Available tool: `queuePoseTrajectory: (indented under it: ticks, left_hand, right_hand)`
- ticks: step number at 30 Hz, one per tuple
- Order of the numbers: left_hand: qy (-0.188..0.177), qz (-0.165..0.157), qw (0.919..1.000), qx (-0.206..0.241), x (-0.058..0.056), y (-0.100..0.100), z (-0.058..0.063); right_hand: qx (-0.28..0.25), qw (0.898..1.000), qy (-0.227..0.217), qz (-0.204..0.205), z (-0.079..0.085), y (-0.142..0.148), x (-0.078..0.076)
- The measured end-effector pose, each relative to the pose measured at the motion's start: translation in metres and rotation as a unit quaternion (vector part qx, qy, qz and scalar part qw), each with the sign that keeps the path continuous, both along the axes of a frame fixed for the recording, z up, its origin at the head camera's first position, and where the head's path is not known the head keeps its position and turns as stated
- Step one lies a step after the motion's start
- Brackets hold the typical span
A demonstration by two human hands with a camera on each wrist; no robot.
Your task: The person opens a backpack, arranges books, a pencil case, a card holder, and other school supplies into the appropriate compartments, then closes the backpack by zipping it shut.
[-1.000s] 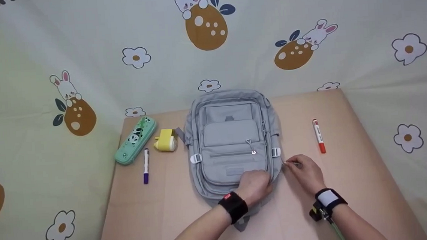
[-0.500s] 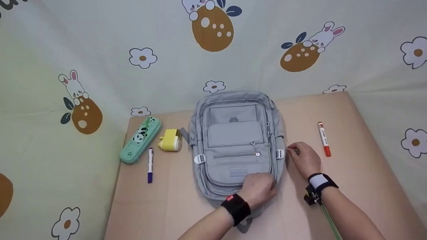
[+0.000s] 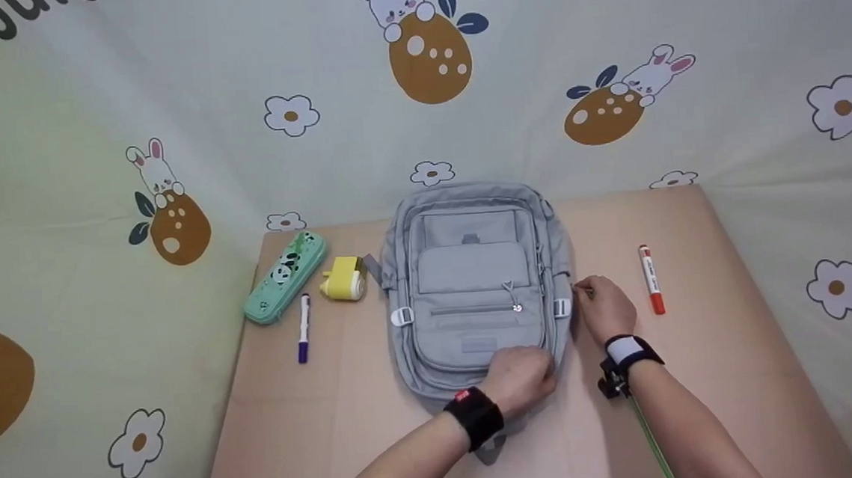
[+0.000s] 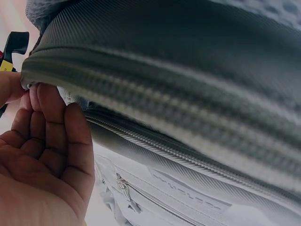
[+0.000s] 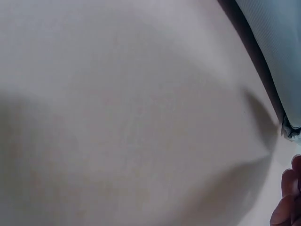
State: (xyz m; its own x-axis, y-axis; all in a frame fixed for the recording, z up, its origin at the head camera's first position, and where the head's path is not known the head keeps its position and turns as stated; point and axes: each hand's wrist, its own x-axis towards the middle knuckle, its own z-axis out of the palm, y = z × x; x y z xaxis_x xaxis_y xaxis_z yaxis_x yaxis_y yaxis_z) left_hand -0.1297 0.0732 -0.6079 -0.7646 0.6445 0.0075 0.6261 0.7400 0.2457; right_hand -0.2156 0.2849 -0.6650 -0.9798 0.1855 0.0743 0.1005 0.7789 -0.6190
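Note:
A grey backpack (image 3: 473,266) lies on its back, front pockets up, on the table (image 3: 298,443). At its lower right corner my left hand (image 3: 518,381) grips the fabric edge. The left wrist view shows that hand (image 4: 47,155) with thumb and curled fingertips pinching the bag's edge, beside a long zipper (image 4: 155,143). Against the bag's right side, near the white buckle (image 3: 562,307), my right hand (image 3: 608,307) pinches a zipper pull, mostly hidden by the fingers. Only a few fingertips (image 5: 288,202) of it appear in the right wrist view, below the bag's side (image 5: 277,52).
Left of the bag lie a green panda pencil case (image 3: 284,279), a purple-capped marker (image 3: 304,328) and a small yellow and white object (image 3: 342,278). A red-capped marker (image 3: 651,279) lies to the right. A printed cloth (image 3: 524,135) hangs behind the table.
My right hand has slid up along the bag's right side, from below the white buckle to just above it. The left hand keeps its grip on the lower corner.

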Motion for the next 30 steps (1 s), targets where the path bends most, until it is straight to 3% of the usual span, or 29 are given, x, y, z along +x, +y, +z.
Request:
queuePoseTrajectory:
  ticks: [8, 14, 24, 30]
  left_hand:
    - [0.01, 0.004, 0.9999, -0.004, 0.001, 0.0, -0.002]
    - [-0.001, 0.008, 1.0, 0.0, 0.001, 0.0, -0.002]
    - [-0.002, 0.007, 1.0, 0.006, 0.002, 0.0, -0.002]
    - [-0.009, 0.01, 0.9999, 0.01, 0.003, 0.0, -0.003]
  right_hand:
    - [-0.006, 1.0, 0.002, 0.005, -0.001, 0.003, 0.001]
    - [-0.03, 0.999, -0.021, 0.008, -0.003, 0.011, 0.003]
    - [-0.088, 0.995, -0.053, -0.017, -0.01, 0.022, 0.006]
    - [-0.09, 0.993, -0.072, -0.037, -0.008, 0.023, 0.008]
